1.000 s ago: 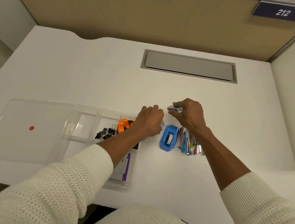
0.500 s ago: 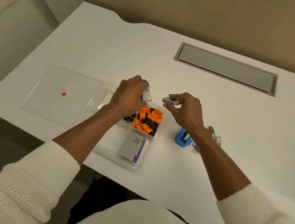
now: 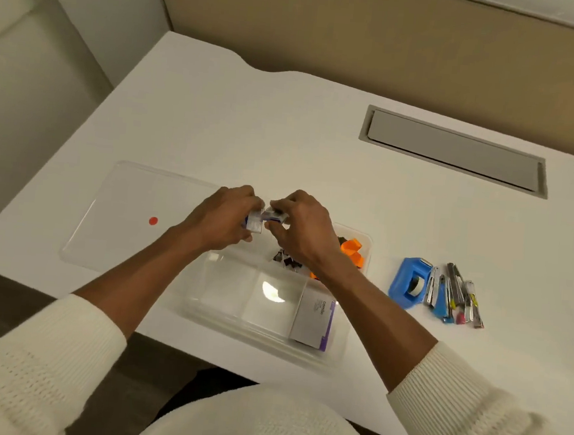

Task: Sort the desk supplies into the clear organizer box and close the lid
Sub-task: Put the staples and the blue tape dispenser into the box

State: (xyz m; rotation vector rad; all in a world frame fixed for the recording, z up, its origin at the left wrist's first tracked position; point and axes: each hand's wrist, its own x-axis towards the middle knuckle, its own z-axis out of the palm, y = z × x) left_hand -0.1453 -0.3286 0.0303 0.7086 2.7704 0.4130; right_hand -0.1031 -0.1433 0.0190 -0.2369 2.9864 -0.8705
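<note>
The clear organizer box (image 3: 222,318) lies on the white desk near its front edge. Its open lid (image 3: 114,210), marked with a red dot, lies flat to the left. Inside are black binder clips (image 3: 284,261), orange pieces (image 3: 353,251) and a grey and purple box (image 3: 313,320). My left hand (image 3: 222,219) grips a small white staple box (image 3: 254,222) above the organizer's back edge. My right hand (image 3: 303,232) pinches a second small box with a purple stripe (image 3: 273,215). The two small boxes touch between my hands.
A blue tape dispenser (image 3: 409,283) lies on the desk to the right of the organizer. Beside it is a row of several staplers and cutters (image 3: 454,295). A grey cable hatch (image 3: 455,151) is set in the desk at the back right. A beige partition wall stands behind.
Both hands have moved left from beside the tape dispenser to above the organizer, each carrying a small box, and have come together. The view has swung left.
</note>
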